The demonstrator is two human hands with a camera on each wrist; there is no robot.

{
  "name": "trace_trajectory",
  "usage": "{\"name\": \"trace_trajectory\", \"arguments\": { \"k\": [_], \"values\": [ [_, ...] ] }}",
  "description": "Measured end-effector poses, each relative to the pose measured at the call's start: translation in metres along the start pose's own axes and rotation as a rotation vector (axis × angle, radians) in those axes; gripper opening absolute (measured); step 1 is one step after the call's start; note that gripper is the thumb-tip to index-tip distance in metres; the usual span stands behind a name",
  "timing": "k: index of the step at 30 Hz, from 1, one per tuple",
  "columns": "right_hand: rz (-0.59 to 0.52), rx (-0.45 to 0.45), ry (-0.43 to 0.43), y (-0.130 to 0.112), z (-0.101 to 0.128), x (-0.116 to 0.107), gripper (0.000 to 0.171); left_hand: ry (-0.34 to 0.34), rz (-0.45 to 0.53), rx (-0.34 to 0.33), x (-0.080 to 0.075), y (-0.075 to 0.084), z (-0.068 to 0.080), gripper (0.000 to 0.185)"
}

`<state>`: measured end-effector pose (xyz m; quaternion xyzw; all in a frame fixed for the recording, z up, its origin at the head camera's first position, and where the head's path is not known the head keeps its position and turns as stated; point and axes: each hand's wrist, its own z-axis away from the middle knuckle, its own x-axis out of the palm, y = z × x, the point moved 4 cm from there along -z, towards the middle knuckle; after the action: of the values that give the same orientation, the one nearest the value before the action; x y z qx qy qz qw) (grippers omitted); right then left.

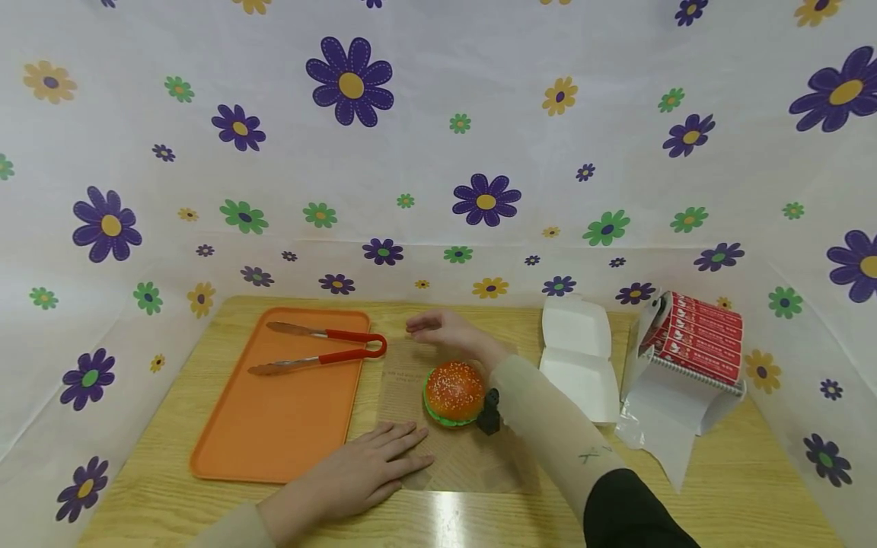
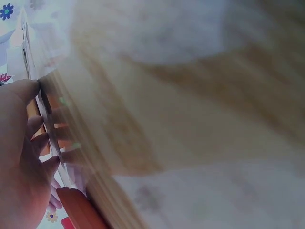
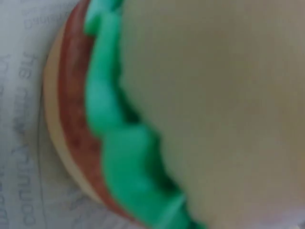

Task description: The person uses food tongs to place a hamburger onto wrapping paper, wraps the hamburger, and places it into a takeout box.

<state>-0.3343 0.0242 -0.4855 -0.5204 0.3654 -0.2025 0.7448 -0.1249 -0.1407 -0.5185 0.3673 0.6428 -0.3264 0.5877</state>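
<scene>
Toy burger (image 1: 454,391) on wrapping paper (image 1: 473,457), mid-tabletop toward the near edge. Looks light, rigid, smooth; best gripped around the bun's sides. Left hand (image 1: 370,466) flat on paper; right hand (image 1: 445,329) beyond, relaxed, empty.

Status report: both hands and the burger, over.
Left hand flat on wrapping paper, open. Right hand open beyond the burger, holding nothing. Burger sits on the paper, unobstructed.

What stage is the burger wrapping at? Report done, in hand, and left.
Done: the burger sits on the wrapping paper, and the tongs lie on the orange tray. In hand: left hand presses the paper flat; right hand hovers open beyond the burger. Left: paper is unfolded, and the white box stands open.
</scene>
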Motion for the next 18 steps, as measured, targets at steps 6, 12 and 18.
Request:
{"name": "trace_trajectory", "arguments": {
  "k": [6, 12, 18],
  "values": [
    [-0.037, 0.018, 0.012, 0.007, 0.009, -0.009, 0.047, 0.008, 0.006, -0.001, -0.002, 0.001, 0.0, 0.049],
    [0.009, 0.043, 0.052, 0.011, 0.017, -0.023, 0.046, 0.003, 0.02, -0.021, -0.002, 0.002, 0.0, 0.049],
    [0.075, 0.036, 0.084, 0.013, 0.028, -0.036, 0.046, 0.007, 0.007, -0.03, -0.002, 0.003, 0.0, 0.05]
  ]
}}
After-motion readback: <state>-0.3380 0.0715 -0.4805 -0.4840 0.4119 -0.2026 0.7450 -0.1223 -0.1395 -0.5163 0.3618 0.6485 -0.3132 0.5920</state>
